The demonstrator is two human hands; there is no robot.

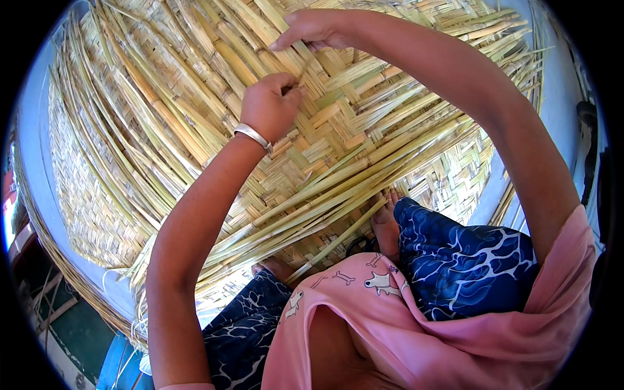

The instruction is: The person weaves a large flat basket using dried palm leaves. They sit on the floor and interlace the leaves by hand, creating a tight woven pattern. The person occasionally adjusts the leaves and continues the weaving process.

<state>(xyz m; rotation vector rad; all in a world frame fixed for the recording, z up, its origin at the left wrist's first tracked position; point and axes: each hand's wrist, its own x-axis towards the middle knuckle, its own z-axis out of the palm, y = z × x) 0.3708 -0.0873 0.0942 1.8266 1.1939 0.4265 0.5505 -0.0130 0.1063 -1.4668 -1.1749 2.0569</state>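
Observation:
A partly woven mat [335,117] of flattened, straw-coloured cane strips spreads in front of me, with its crossing weave around the middle. My left hand [270,107], a silver bangle at its wrist, is closed just above the weave; a thin strip end shows at its thumb, and most of its fingers are hidden. Farther off and slightly to the right, my right hand [315,30] reaches in from the right with bent fingers around a pale cane strip [302,49]. Long loose strips [162,97] fan out to the far left of both hands.
A finished woven mat [97,208] lies underneath at the left. More strips [364,166] cross in front of my bare feet [387,224]. A bundle of long thin canes [71,279] curves along the left edge. Blue boards [120,364] show at lower left.

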